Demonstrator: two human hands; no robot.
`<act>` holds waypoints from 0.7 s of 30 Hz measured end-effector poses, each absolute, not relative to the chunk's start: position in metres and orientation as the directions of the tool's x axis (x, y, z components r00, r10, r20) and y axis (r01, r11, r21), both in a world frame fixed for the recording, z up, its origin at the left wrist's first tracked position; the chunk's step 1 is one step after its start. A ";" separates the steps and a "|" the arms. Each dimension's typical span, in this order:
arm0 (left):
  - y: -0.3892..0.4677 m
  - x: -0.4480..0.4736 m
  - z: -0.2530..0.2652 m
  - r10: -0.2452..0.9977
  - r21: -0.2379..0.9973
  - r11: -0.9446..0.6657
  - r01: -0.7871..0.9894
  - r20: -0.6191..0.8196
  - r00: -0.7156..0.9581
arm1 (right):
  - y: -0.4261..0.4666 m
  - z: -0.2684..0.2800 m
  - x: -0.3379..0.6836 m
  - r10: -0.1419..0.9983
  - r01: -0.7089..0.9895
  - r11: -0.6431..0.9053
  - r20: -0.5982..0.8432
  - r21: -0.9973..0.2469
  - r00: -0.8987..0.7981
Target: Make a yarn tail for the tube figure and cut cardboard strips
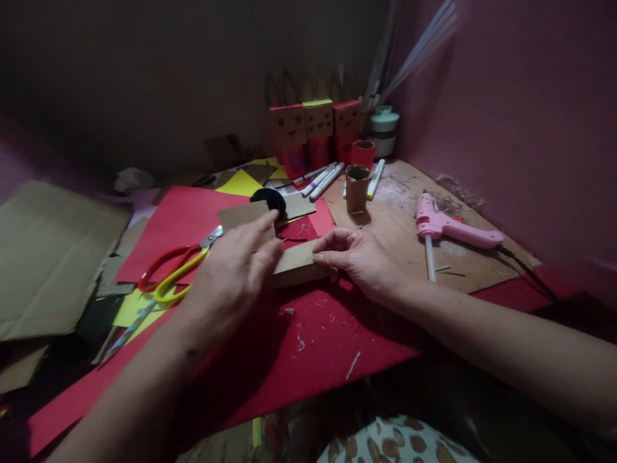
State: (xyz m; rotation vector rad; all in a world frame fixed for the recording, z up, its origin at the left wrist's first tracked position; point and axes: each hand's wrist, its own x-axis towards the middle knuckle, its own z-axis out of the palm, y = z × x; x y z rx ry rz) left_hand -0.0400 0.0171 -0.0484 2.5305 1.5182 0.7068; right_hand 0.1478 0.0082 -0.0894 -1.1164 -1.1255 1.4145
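My right hand (354, 257) pinches the right end of a folded cardboard strip (296, 262) between thumb and fingers, just above the red tabletop. Close to the strip's left end is my left hand (236, 267), slightly blurred, its index finger stretched forward and its thumb apart. Beyond that hand lie a flat cardboard piece (241, 215) and a round black object (270, 200). Whether the left fingertips touch either of them I cannot tell. Scissors (176, 273) with red and yellow handles lie beside my left wrist, blades partly behind the hand.
A pink glue gun (448, 225) with its cord rests on a cardboard sheet (395, 238) at right. Cardboard tubes (357, 193), markers (325, 181) and several decorated box-headed figures (289, 128) stand or lie at the back. Red paper (178, 218) and large cardboard (53, 257) are left.
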 end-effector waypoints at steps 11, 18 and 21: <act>0.030 -0.071 -0.040 0.885 0.792 0.138 0.595 -0.368 0.285 | 0.006 -0.090 0.150 0.991 -0.108 -0.079 -0.067 -0.991 -0.115; 0.027 -0.073 -0.043 0.858 0.837 0.103 0.537 -0.348 0.378 | 0.006 -0.091 0.151 0.991 -0.097 -0.079 -0.068 -0.992 -0.116; 0.026 -0.072 -0.044 0.847 0.848 0.135 0.513 -0.367 0.384 | 0.005 -0.091 0.150 0.989 -0.075 -0.080 -0.070 -0.994 -0.127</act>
